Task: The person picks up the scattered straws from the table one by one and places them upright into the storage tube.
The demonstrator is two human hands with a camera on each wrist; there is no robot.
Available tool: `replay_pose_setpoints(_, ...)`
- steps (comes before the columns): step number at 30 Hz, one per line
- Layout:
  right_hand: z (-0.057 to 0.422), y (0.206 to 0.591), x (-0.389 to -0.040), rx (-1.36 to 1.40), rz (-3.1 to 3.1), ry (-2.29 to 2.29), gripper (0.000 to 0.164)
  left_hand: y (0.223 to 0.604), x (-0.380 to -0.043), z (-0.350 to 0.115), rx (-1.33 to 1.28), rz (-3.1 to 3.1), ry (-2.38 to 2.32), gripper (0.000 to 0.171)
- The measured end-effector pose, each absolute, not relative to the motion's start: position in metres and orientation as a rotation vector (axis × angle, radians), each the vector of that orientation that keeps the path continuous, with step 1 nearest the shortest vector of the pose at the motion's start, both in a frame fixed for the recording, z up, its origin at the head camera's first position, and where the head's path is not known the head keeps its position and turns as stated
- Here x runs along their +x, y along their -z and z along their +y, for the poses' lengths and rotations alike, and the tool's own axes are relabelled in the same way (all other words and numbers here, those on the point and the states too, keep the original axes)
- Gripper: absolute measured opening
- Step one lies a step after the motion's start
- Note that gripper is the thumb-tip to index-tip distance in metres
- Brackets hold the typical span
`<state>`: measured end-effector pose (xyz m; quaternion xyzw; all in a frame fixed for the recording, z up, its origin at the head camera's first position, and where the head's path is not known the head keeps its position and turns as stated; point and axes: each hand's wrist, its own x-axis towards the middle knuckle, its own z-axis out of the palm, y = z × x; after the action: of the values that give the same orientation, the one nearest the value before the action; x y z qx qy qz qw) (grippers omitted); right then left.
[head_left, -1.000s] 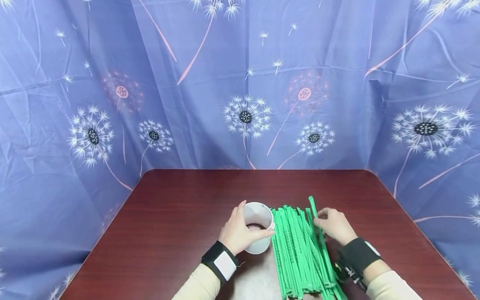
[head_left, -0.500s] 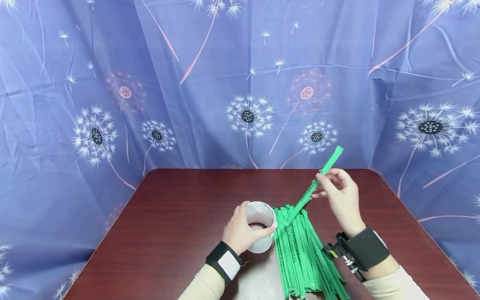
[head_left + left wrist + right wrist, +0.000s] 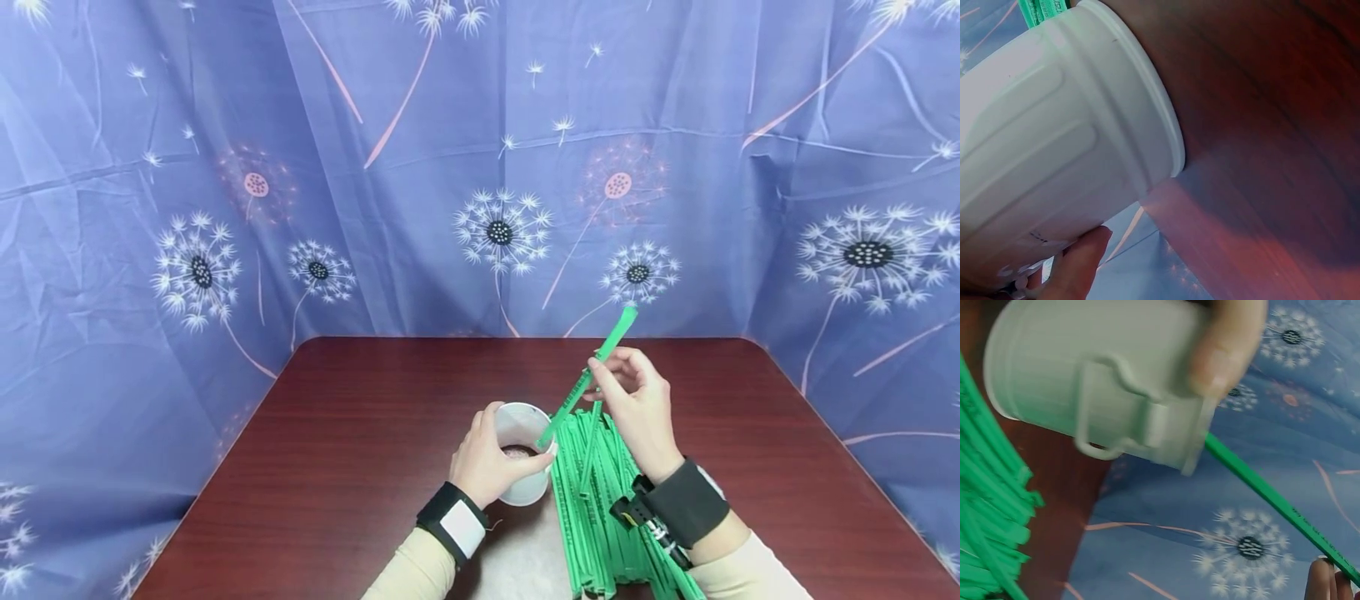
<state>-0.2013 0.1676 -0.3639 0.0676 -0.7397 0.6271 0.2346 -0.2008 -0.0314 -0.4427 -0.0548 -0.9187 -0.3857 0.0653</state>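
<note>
My left hand [image 3: 483, 458] grips a white mug [image 3: 525, 487] by its rim, thumb across the near side, fingers round the far side. The mug's side handle [image 3: 1094, 419] shows in the right wrist view. Between thumb and fingertips, my right hand [image 3: 641, 408] pinches a long slim green packet [image 3: 585, 379] with black print. The packet slants, its lower end at the mug's mouth and its upper end raised. A second green packet [image 3: 591, 462] runs down below the right hand; whether the hand holds it, I cannot tell. Something brownish [image 3: 517, 452] shows inside the mug.
A pile of similar green packets [image 3: 600, 533] lies right of the mug, under the right wrist. The dark red-brown table [image 3: 337, 433] extends around. Blue dandelion-print cloth [image 3: 405, 275] hangs behind it and at both sides. A pale shiny patch [image 3: 528, 550] lies in front of the mug.
My right hand has lifted a green packet from the pile's right side and brought it left, its lower end now at the mug's mouth. The left hand has stayed on the mug.
</note>
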Motion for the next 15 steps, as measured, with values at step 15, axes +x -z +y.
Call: replay_pose_setpoints(15, 0.154, 0.406, -0.214, 0.103, -2.29, -1.655, 0.022, 0.445, -0.203, -0.031, -0.17, -2.775, 1.166, 0.098)
